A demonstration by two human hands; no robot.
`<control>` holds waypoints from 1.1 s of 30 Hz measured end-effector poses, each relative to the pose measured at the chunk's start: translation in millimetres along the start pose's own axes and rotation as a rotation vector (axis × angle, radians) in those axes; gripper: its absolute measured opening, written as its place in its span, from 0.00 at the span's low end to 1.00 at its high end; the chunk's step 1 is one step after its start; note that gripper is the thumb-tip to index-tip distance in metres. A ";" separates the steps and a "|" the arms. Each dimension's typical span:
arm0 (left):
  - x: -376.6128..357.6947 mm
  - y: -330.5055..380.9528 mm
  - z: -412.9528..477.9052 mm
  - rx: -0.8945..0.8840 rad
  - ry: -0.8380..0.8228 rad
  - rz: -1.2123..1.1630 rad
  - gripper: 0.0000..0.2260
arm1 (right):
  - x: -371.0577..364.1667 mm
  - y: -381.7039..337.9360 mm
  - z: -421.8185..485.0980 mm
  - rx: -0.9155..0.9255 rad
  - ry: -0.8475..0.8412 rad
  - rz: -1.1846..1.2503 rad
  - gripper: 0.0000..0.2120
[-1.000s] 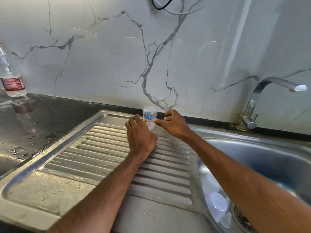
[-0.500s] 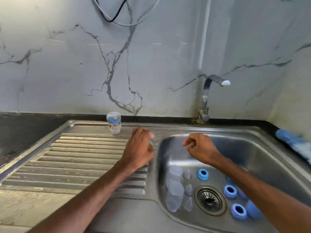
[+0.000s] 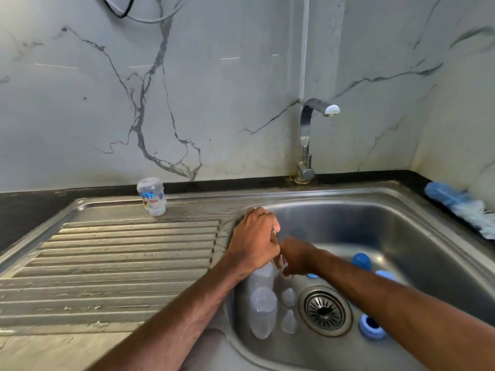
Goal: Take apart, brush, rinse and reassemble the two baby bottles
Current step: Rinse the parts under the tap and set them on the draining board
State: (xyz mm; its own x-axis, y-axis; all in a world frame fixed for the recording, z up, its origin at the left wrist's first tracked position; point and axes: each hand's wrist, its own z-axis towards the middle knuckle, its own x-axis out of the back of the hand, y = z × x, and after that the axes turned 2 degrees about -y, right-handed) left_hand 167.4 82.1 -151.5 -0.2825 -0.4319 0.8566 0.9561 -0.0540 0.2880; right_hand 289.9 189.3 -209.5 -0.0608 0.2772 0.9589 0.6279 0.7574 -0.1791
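Left forearm (image 3: pixel 171 322), right forearm (image 3: pixel 388 298) bare to frame edge. Left hand (image 3: pixel 254 242), right hand (image 3: pixel 294 259) bare. Veins raised along left forearm.

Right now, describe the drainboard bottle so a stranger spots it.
Find the ribbed drainboard left of the basin. At its back edge stands a small clear bottle. It alone carries a blue-and-red label; the other clear parts lie in the basin.

Drainboard (image 3: pixel 120 263) left of sink basin (image 3: pixel 375 223), a bottle (image 3: pixel 151 196) standing at its back edge. Tap (image 3: pixel 305 140) behind the basin, brush (image 3: pixel 460 204) on the worktop (image 3: pixel 401 174) at right. In the basin, bottle bodies (image 3: pixel 262 309) lie left of the drain (image 3: pixel 324 310), rings (image 3: pixel 371 326) right.
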 end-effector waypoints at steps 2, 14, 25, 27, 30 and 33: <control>-1.0 -4.2 0.5 0.000 0.008 -0.013 0.10 | -6.5 -1.2 2.5 -0.009 0.034 0.002 0.06; 7.7 13.6 50.7 -0.108 0.075 0.042 0.24 | 92.0 32.9 -55.9 -0.183 0.549 1.500 0.19; 11.3 54.4 156.1 -0.498 0.028 0.902 0.21 | 91.0 26.6 -69.8 -0.159 0.799 1.378 0.09; 11.2 49.7 155.1 -0.454 0.015 0.942 0.19 | 83.2 26.2 -68.6 -0.196 0.820 1.257 0.09; 11.3 41.5 146.4 -0.396 0.026 0.934 0.17 | 73.7 26.0 -67.0 -0.210 0.827 1.086 0.08; 3.5 27.3 130.5 -0.315 -0.034 0.850 0.18 | 71.3 26.0 -66.4 -0.217 0.852 1.007 0.10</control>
State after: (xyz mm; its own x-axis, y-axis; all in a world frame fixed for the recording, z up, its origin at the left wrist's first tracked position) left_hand 182.3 196.6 -84.8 0.5312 -0.4119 0.7404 0.8189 0.0252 -0.5734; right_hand 353.4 189.4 -131.2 0.9488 0.1424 0.2821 0.2276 0.3114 -0.9226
